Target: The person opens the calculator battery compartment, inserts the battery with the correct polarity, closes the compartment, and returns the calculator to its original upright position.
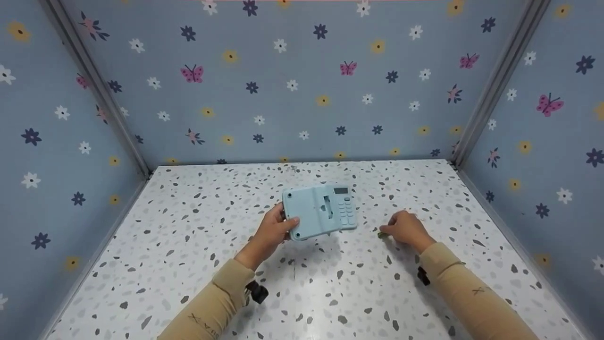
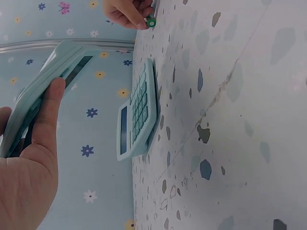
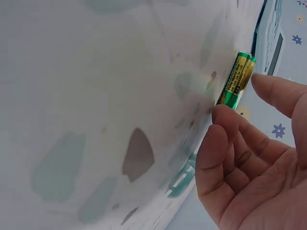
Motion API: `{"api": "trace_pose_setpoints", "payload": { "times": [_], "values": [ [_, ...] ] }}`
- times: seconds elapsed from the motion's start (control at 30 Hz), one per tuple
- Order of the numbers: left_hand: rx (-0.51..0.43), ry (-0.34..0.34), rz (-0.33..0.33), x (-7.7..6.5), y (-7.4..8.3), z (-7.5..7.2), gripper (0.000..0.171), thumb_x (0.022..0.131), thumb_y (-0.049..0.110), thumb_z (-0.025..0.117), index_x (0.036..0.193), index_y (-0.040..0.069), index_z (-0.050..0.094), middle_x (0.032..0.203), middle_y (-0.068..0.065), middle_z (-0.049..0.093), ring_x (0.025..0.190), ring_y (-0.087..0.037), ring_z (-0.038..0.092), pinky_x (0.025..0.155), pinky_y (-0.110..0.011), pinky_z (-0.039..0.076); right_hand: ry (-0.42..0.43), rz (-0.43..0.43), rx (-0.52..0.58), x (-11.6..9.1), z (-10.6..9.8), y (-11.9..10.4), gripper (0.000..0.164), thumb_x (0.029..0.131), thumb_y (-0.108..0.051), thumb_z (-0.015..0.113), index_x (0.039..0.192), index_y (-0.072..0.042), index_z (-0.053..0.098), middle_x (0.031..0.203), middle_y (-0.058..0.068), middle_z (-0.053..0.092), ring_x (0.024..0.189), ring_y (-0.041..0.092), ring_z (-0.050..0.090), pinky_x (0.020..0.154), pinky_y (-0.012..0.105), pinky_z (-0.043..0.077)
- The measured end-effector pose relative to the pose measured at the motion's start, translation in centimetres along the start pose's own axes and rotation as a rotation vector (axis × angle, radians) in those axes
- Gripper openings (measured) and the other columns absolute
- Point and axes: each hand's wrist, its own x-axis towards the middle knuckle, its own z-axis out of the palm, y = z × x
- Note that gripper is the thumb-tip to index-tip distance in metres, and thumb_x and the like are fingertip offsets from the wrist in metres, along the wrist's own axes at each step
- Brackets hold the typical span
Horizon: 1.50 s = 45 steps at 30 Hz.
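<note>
Batteries, printed labels, right wrist view only

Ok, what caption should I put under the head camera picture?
Left hand holds a pale-blue calculator, back showing, in front of another calculator; right hand pinches green batteries.

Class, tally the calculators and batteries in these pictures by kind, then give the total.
Calculators: 2 (one in the left hand, one on the table)
Batteries: 2 (at the right hand's fingers)
Total: 4
</note>
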Motion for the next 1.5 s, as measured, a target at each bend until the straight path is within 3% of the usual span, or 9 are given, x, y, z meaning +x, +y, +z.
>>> {"api": "trace_pose_setpoints", "payload": {
  "times": [0.2,0.6,0.67,0.83,1.03,1.27,1.5],
  "values": [
    [-0.002,-0.007,0.01,0.0,-0.1,-0.2,0.062,0.111,0.007,0.055,0.169,0.007,0.031,0.162,-0.023,0.052,0.143,-0.041,0.059,0.109,-0.054,0.059,0.006,-0.014,0.017,0.2,0.3,-0.3,0.03,0.099,-0.029,0.078,0.101,0.001,0.076,0.082,0.007,0.069,0.067,0.015,0.057,0.061,0.029,0.047],
    [0.007,-0.003,0.014,0.0,-0.2,-0.2,0.061,0.111,0.006,0.054,0.168,0.004,0.032,0.16,-0.025,0.054,0.14,-0.04,0.062,0.107,-0.052,0.061,-0.044,0.02,0.024,0.9,0.6,-0.7,0.028,0.099,-0.028,0.078,0.105,-0.001,0.076,0.07,-0.001,0.062,0.058,0.011,0.053,0.055,0.027,0.045],
    [0.005,-0.007,0.016,-0.1,-0.2,-0.2,0.061,0.111,0.005,0.054,0.168,0.004,0.032,0.16,-0.024,0.054,0.14,-0.039,0.062,0.107,-0.051,0.061,-0.048,0.02,0.021,0.8,0.5,-0.7,0.031,0.1,-0.029,0.077,0.108,0.0,0.076,0.072,0.0,0.064,0.059,0.011,0.053,0.056,0.027,0.045],
    [0.0,-0.006,0.008,-0.1,-0.1,-0.2,0.062,0.111,0.006,0.055,0.169,0.006,0.031,0.162,-0.023,0.053,0.142,-0.038,0.061,0.109,-0.052,0.06,-0.039,0.007,-0.001,0.5,0.1,-0.7,0.037,0.101,-0.031,0.076,0.117,0.002,0.074,0.099,0.01,0.072,0.074,0.017,0.06,0.064,0.03,0.049],
    [0.012,0.005,0.004,-0.1,-0.1,-0.2,0.063,0.111,0.007,0.055,0.169,0.006,0.03,0.163,-0.023,0.052,0.142,-0.04,0.061,0.109,-0.052,0.06,-0.06,-0.054,0.03,0.6,-0.3,-0.7,0.039,0.098,-0.028,0.078,0.123,0.002,0.073,0.119,0.02,0.071,0.1,0.027,0.066,0.085,0.042,0.058],
    [0.014,0.01,-0.005,-0.1,-0.1,-0.2,0.064,0.111,0.007,0.056,0.169,0.007,0.03,0.163,-0.022,0.052,0.142,-0.041,0.061,0.109,-0.052,0.06,-0.112,-0.173,0.036,0.8,-0.3,-0.2,0.041,0.093,-0.017,0.081,0.128,0.005,0.074,0.116,0.018,0.072,0.101,0.027,0.066,0.087,0.043,0.059],
    [0.018,0.007,0.009,-0.1,-0.2,-0.1,0.063,0.11,0.006,0.056,0.169,0.004,0.031,0.162,-0.025,0.053,0.14,-0.04,0.062,0.106,-0.051,0.061,-0.165,-0.178,0.035,0.7,0.1,-0.2,0.034,0.089,-0.001,0.078,0.123,-0.001,0.077,0.113,0.012,0.075,0.101,0.023,0.067,0.092,0.043,0.06]
  ]
}}
